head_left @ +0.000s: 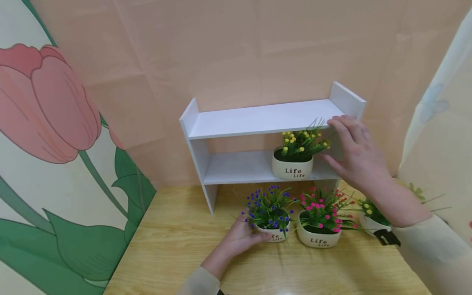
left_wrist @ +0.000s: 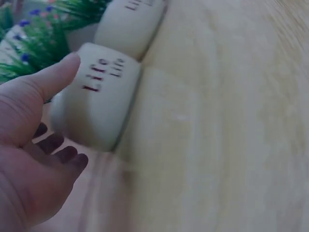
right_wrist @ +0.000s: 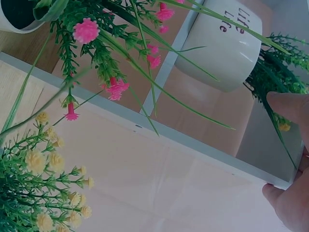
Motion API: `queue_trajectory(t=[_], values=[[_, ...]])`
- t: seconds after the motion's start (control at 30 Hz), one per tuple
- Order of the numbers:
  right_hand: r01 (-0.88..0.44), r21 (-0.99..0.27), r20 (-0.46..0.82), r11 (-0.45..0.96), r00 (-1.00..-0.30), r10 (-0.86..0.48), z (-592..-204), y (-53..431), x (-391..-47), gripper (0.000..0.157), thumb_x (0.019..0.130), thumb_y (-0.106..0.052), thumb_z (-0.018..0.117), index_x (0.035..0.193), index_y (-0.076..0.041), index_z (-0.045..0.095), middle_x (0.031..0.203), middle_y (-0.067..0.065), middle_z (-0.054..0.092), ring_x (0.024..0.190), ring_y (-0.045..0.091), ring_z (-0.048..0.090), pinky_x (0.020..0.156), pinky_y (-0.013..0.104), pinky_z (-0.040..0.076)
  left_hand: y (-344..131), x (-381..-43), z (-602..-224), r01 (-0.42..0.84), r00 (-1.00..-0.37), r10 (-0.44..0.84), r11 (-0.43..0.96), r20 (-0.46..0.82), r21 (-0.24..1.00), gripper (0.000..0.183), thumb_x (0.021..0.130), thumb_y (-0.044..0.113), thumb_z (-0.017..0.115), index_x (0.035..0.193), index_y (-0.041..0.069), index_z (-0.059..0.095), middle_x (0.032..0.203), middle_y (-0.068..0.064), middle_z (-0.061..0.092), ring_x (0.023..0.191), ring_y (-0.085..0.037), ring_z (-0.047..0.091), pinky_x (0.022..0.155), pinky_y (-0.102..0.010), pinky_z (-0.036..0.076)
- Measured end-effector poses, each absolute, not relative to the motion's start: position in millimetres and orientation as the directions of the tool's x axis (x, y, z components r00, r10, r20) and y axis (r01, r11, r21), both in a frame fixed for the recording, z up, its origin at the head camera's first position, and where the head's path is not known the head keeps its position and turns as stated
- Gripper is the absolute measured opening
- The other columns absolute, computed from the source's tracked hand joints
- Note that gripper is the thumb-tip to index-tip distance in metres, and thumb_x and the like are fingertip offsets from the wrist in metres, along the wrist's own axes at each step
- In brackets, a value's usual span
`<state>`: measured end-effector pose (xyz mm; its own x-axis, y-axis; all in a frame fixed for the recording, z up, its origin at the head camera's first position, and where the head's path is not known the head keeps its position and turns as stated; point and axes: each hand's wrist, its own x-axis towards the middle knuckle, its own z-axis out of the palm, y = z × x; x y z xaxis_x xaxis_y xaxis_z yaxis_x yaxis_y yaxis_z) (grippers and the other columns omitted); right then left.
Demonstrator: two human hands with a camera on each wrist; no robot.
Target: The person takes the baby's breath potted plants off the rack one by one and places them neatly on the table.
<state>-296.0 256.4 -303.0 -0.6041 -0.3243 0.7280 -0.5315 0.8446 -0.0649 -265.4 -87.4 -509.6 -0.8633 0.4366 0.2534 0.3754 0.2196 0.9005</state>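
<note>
My left hand (head_left: 239, 235) is at the left end of a white "Life" pot with purple-blue flowers (head_left: 273, 209). In the left wrist view its thumb lies by the rim of that pot (left_wrist: 99, 101); the other fingers are loosely bent, with a gap between them and the pot. At the upper board's right end, my right hand (head_left: 357, 147) has its fingertips at the front edge and its thumb lower, beside a pot with yellow flowers (head_left: 293, 164). That pot stands on the middle board of the white shelf (head_left: 239, 119); in the right wrist view the thumb is near its leaves.
On the wooden table (head_left: 166, 237), a pot with pink flowers (head_left: 318, 235) stands right of the purple one. Another yellow-flowered pot (head_left: 370, 223) is farther right, partly behind my right forearm. Red flowers (head_left: 343, 198) show behind the pink ones. A tulip-printed sheet (head_left: 66, 102) hangs at left.
</note>
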Motion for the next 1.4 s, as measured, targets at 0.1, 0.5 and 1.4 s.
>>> queue_trajectory(t=[0.1,0.5,1.4], values=[[-0.537,-0.06,0.73,0.842,-0.599,-0.33,-301.5,256.3,-296.4,0.104,0.079,-0.006,0.098,0.164,-0.004,0.04,0.163,0.027,0.038,0.15,0.052,0.036,0.124,0.07,0.035,-96.7,-258.2,-496.2,0.368,-0.875,0.426,0.278,0.229,0.887,0.11,0.082,0.024,0.1,0.169,0.029,0.033,0.167,-0.004,0.047,0.154,-0.033,0.047,0.127,-0.054,0.037],[-0.509,-0.069,0.715,0.858,-0.625,-0.313,-298.3,256.1,-295.9,0.103,0.08,-0.006,0.097,0.164,-0.005,0.039,0.163,0.026,0.038,0.149,0.052,0.036,0.111,0.078,0.044,-115.7,-240.2,-430.9,0.364,-0.893,0.389,0.329,0.226,0.871,0.118,0.085,0.029,0.098,0.175,0.037,0.023,0.181,0.003,0.02,0.163,-0.035,0.028,0.128,-0.06,0.029],[-0.532,-0.061,0.726,0.845,-0.604,-0.328,-302.5,256.3,-296.0,0.102,0.078,-0.005,0.097,0.163,-0.004,0.04,0.162,0.027,0.038,0.149,0.053,0.036,0.121,0.072,0.038,-108.4,-240.4,-386.7,0.437,-0.897,0.28,0.444,0.341,0.782,0.116,0.088,0.039,0.096,0.174,0.047,0.017,0.182,0.013,0.012,0.167,-0.028,0.02,0.127,-0.066,0.029]])
